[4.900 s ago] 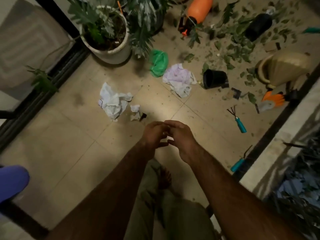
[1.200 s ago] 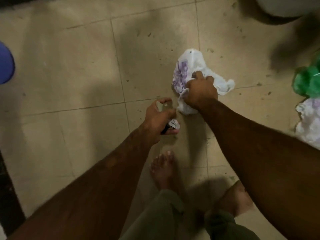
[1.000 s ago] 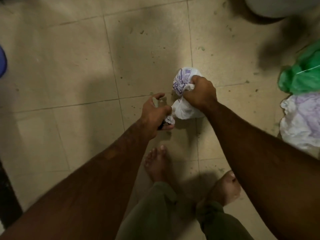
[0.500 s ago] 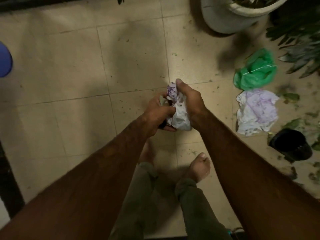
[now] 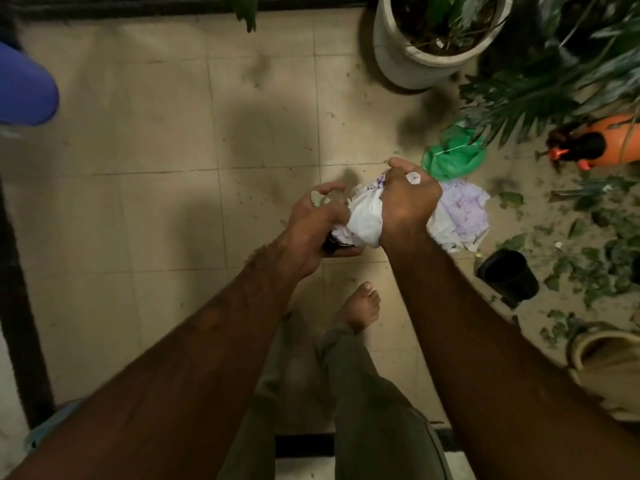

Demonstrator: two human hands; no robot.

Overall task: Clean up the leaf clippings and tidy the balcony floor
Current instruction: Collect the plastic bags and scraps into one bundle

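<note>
1. Up off the floor [image 5: 156, 168] has come the wad [image 5: 363, 220]. A second ago it lay spread on the tiles; now it is bunched between both hands, held above the tiles just ahead of the bare foot [image 5: 360, 306].
2. The right grip [image 5: 405, 206] is closed tight round the wad's middle, thumb on top. The left grip [image 5: 311, 223] is curled round a small dark scrap [image 5: 330, 242] under its palm, and its fingers bear against the wad's near edge. What that scrap is I can't tell.
3. The wad's long axis runs away from the person, roughly towards the planter [image 5: 408, 53]. The purple-printed end points away, beside the right thumb. The plain white end bulges back towards the person below the right wrist.
4. I'd say the left side is the weak spot. It is minding two things at once, so if those fingers spread to take more of the wad, the scrap could drop back onto the tiles.
5. The wad looks springy. If the right grip eases, it may unfurl and trail loose.
6. A second wad [image 5: 464, 216] and a green bag [image 5: 453, 157] lie just behind the right grip, and the clippings [image 5: 595, 268] are scattered well to the right round a black pot [image 5: 509, 275]. A barefoot step that way could land on debris or scatter the leaves wider.
</note>
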